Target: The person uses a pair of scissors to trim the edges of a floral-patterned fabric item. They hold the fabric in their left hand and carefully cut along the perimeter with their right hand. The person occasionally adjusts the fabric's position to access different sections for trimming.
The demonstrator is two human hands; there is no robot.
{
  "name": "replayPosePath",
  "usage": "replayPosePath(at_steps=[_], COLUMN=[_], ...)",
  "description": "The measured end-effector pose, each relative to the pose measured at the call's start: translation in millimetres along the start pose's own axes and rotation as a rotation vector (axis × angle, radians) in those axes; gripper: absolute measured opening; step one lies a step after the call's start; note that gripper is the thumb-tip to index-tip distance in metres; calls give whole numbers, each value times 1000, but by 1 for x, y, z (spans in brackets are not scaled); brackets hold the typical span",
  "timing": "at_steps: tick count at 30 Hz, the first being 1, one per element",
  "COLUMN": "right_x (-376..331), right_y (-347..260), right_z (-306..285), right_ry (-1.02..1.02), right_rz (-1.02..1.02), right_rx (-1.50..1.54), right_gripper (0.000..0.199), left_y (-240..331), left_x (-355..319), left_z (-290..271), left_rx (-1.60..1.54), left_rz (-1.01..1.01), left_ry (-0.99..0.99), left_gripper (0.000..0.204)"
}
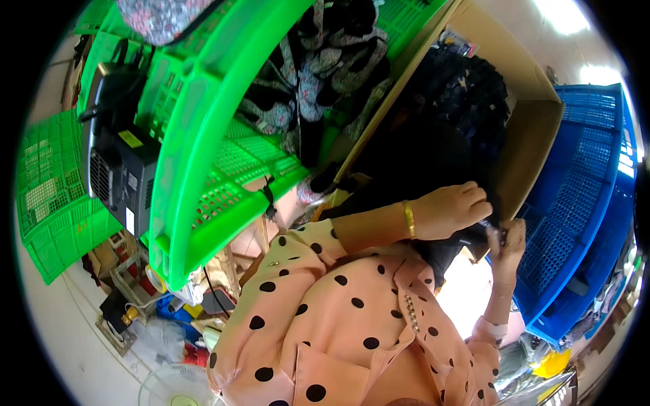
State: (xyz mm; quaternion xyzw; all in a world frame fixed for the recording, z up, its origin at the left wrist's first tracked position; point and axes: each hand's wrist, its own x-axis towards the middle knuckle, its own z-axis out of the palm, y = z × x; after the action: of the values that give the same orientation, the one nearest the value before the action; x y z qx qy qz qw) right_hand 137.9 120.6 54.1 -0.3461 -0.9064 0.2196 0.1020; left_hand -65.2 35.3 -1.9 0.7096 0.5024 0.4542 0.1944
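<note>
My left hand [452, 211], with a gold bracelet at the wrist, has its fingers curled closed. Close beside it, lower and to the right, my right hand [509, 245] pinches at a small dark piece too hidden to name. What the left fingers hold is also hidden. Black material [413, 159] spreads beyond and under both hands, reaching up to an open cardboard box [525, 64]. Inside that box lies a heap of dark, shiny pieces [467, 98].
A green plastic basket [196, 135] at the left holds floral and black fabric items [311, 84]. A black device [122, 162] is by its outer side. Stacked blue baskets [569, 196] stand at the right. More green baskets [51, 193] are at the far left.
</note>
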Motion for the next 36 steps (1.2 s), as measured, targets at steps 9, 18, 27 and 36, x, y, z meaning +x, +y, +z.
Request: replayPosePath(at_steps=[9, 18, 27, 36], right_x=[13, 1, -24, -95], right_y=[-2, 6, 49, 131], right_z=[17, 20, -38, -157], right_ry=[127, 100, 347, 961], right_rz=[22, 188, 512, 422], right_rx=[-136, -2, 320, 1053], right_gripper=[25, 15, 19, 37], left_y=[-5, -1, -16, -281], left_x=[14, -2, -19, -172], left_z=[30, 21, -38, -38], left_rx=[272, -89, -557, 21], left_rz=[-153, -262, -286, -1191], left_ry=[361, 311, 610, 368], left_gripper=[15, 17, 10, 39])
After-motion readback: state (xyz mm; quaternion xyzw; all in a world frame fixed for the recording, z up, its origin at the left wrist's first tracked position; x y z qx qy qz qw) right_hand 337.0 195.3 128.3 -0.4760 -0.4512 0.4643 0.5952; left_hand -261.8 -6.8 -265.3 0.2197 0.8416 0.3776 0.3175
